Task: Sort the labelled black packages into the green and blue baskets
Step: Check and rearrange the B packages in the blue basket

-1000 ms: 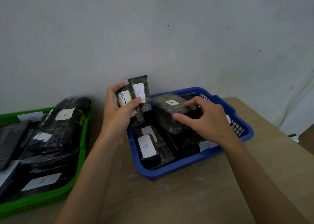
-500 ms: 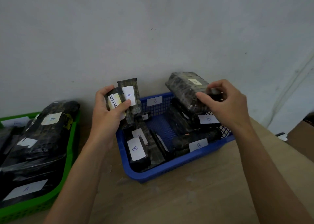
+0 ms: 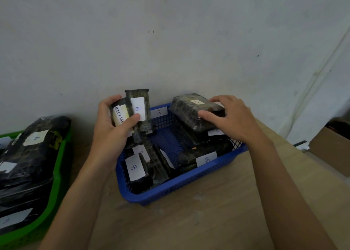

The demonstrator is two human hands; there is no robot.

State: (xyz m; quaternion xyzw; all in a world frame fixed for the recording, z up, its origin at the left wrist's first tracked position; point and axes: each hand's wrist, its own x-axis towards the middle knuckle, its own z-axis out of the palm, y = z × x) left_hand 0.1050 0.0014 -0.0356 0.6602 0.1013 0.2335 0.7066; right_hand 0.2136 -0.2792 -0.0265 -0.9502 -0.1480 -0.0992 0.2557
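Left hand (image 3: pixel 111 130): two slim B-labelled packages (image 3: pixel 139 110) are pinched upright over the blue basket (image 3: pixel 181 185), near the table's far edge.
Right hand (image 3: pixel 233 119): fingers (image 3: pixel 205 115) are spread over a bulky package (image 3: pixel 191 111), its long axis slanting across the basket's far right corner.
Green basket (image 3: pixel 56 177): A-labelled packages are held at the left edge.

slim package (image 3: pixel 139 109): "B" | green-basket package (image 3: pixel 36 138): "A" | blue-basket label (image 3: pixel 159 112): "B"

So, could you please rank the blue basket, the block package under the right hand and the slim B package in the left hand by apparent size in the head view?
1. blue basket
2. block package
3. slim B package
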